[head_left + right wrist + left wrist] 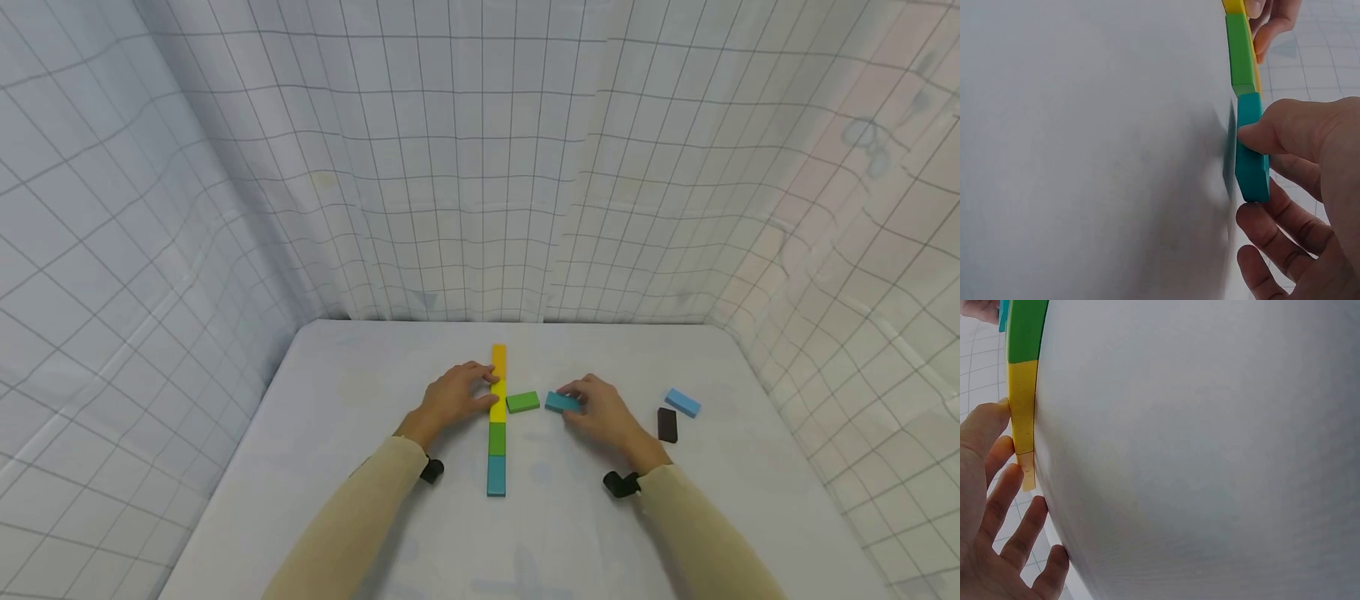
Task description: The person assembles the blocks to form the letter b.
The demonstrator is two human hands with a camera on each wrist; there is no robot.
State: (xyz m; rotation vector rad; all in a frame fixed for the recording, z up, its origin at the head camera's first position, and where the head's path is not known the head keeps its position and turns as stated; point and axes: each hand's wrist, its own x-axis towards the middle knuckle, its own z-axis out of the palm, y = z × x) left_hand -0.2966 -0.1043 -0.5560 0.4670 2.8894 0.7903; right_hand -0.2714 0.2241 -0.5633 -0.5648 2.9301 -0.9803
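Lying near right hand (pixel 602 414): dark block (pixel 667 425), blue block (pixel 682 403)

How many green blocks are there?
2: one green block, between yellow blocks and a teal block; another green block, right of the yellow blocks.

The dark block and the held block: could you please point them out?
Dark block (pixel 667 425), head view: middle of its top face.
Held block (pixel 560 402), head view: uncovered left part of its top.
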